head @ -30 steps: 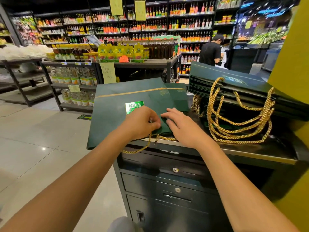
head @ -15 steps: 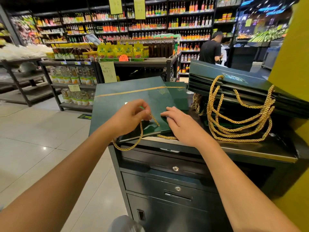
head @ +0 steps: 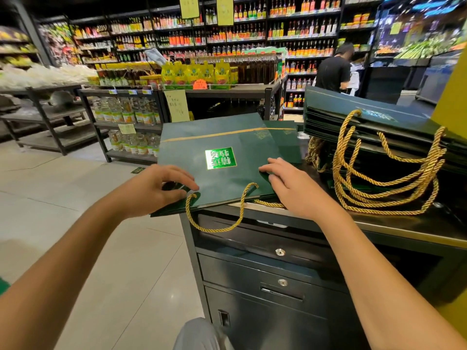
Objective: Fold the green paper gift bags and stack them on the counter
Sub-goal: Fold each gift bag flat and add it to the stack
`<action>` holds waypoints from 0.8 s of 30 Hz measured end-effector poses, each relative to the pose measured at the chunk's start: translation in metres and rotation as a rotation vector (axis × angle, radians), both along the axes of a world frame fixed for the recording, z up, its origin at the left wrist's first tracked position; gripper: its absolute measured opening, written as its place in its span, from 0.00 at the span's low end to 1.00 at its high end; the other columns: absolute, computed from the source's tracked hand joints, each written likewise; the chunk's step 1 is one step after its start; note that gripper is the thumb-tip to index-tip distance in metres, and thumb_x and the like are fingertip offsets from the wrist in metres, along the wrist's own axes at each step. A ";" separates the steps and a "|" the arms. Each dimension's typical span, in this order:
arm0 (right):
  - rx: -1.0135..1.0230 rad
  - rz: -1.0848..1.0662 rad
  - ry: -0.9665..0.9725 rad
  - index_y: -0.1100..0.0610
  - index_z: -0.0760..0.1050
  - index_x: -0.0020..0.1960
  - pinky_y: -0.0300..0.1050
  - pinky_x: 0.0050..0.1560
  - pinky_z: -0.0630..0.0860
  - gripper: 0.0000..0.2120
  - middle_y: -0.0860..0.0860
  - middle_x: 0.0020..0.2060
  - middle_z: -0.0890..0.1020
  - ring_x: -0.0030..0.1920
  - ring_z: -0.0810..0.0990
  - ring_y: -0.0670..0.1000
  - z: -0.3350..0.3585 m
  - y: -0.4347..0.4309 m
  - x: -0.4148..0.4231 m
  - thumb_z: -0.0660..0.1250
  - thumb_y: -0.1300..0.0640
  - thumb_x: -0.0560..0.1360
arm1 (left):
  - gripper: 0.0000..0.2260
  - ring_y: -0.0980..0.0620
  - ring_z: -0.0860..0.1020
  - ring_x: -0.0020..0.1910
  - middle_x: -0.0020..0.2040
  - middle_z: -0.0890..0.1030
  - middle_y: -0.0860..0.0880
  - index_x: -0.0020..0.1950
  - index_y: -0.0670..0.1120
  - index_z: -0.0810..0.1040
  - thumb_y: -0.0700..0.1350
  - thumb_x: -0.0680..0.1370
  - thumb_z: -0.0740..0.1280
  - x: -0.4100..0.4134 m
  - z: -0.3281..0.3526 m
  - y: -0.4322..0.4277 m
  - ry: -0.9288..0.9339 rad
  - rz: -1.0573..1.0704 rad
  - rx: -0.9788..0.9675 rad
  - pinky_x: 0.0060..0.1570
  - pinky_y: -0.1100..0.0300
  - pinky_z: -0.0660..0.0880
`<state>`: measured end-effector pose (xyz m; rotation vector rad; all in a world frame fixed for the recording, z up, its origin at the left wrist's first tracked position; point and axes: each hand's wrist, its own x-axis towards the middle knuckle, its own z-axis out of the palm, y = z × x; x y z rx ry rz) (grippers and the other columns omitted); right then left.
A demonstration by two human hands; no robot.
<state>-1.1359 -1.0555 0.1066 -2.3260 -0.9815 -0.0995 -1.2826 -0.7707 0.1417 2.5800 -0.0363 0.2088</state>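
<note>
1. Shop aisle; dark surface.
2. A gift bag lies flat under both hands' fingers.
3. Near edge pinched by left hand; right hand presses, fingers straight.
4. Judged light, stiff, creasable: grip edges.

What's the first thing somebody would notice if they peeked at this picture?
Probably the dark green gift bag lying flat on the near left corner of the counter, with a shiny green label in its middle and the left hand and right hand resting on it. Next, the gold rope handles looping out of the stack of folded bags on the right.
</note>
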 end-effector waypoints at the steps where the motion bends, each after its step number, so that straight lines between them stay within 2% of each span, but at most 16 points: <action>1: 0.001 0.000 0.001 0.50 0.69 0.76 0.38 0.74 0.49 0.19 0.50 0.80 0.62 0.81 0.52 0.48 0.000 0.000 0.000 0.52 0.57 0.87 | 0.12 0.58 0.78 0.60 0.60 0.79 0.61 0.54 0.61 0.84 0.43 0.79 0.70 -0.002 -0.003 -0.002 -0.012 -0.010 0.029 0.63 0.55 0.76; 4: -0.004 0.000 -0.002 0.50 0.69 0.75 0.36 0.72 0.48 0.19 0.50 0.80 0.62 0.81 0.52 0.48 -0.001 0.000 -0.001 0.53 0.57 0.87 | 0.10 0.59 0.76 0.59 0.60 0.78 0.60 0.55 0.58 0.84 0.44 0.79 0.71 -0.002 -0.010 -0.009 -0.082 -0.010 0.086 0.62 0.58 0.74; 9: -0.005 -0.008 -0.004 0.50 0.70 0.75 0.39 0.75 0.49 0.19 0.51 0.80 0.62 0.81 0.53 0.49 0.000 0.000 -0.002 0.53 0.57 0.87 | 0.07 0.57 0.78 0.55 0.54 0.80 0.54 0.49 0.57 0.82 0.44 0.79 0.70 0.000 -0.019 -0.016 -0.198 -0.004 0.059 0.61 0.53 0.76; 11: -0.002 -0.007 -0.001 0.50 0.70 0.75 0.41 0.76 0.50 0.19 0.51 0.80 0.63 0.81 0.53 0.50 0.000 0.000 -0.002 0.53 0.56 0.87 | 0.05 0.53 0.80 0.55 0.53 0.82 0.52 0.49 0.54 0.81 0.44 0.81 0.68 -0.001 -0.023 -0.017 -0.196 0.018 -0.089 0.60 0.50 0.77; 13: -0.001 -0.007 -0.001 0.50 0.70 0.75 0.41 0.76 0.50 0.19 0.50 0.80 0.63 0.81 0.53 0.50 0.000 0.000 -0.002 0.53 0.57 0.87 | 0.05 0.50 0.82 0.55 0.53 0.84 0.49 0.51 0.51 0.82 0.45 0.82 0.67 -0.003 -0.023 -0.018 -0.203 0.045 -0.362 0.60 0.50 0.78; 16: -0.006 -0.009 -0.003 0.50 0.70 0.75 0.40 0.76 0.50 0.19 0.50 0.80 0.63 0.81 0.53 0.49 0.000 0.000 -0.003 0.53 0.56 0.87 | 0.05 0.48 0.83 0.55 0.56 0.84 0.44 0.48 0.53 0.83 0.48 0.80 0.67 -0.003 -0.018 -0.020 -0.217 0.062 -0.761 0.55 0.54 0.80; 18: -0.005 -0.011 0.000 0.49 0.70 0.75 0.40 0.76 0.50 0.19 0.50 0.80 0.62 0.81 0.53 0.49 0.001 0.000 -0.003 0.53 0.56 0.87 | 0.04 0.49 0.82 0.54 0.53 0.85 0.46 0.49 0.50 0.83 0.45 0.80 0.67 -0.003 -0.013 -0.021 -0.253 0.070 -0.963 0.48 0.59 0.81; 20: -0.001 -0.011 0.003 0.49 0.70 0.75 0.40 0.76 0.50 0.19 0.50 0.80 0.63 0.81 0.53 0.49 0.001 0.000 -0.003 0.53 0.56 0.87 | 0.03 0.51 0.81 0.56 0.51 0.85 0.50 0.46 0.52 0.84 0.49 0.75 0.72 -0.004 -0.010 -0.020 -0.313 0.071 -1.084 0.47 0.62 0.80; 22: 0.004 -0.010 0.004 0.49 0.70 0.75 0.41 0.76 0.50 0.19 0.50 0.80 0.63 0.81 0.53 0.49 0.001 0.000 -0.002 0.53 0.56 0.87 | 0.13 0.51 0.80 0.58 0.52 0.85 0.51 0.46 0.54 0.86 0.57 0.66 0.78 -0.005 -0.011 -0.016 -0.328 0.019 -1.093 0.50 0.63 0.79; 24: 0.001 -0.009 0.003 0.49 0.70 0.75 0.40 0.75 0.49 0.19 0.50 0.80 0.63 0.81 0.53 0.49 0.001 0.000 -0.002 0.53 0.56 0.87 | 0.22 0.51 0.81 0.59 0.56 0.84 0.49 0.51 0.50 0.85 0.59 0.63 0.82 -0.009 -0.013 -0.012 -0.289 -0.014 -1.052 0.49 0.64 0.79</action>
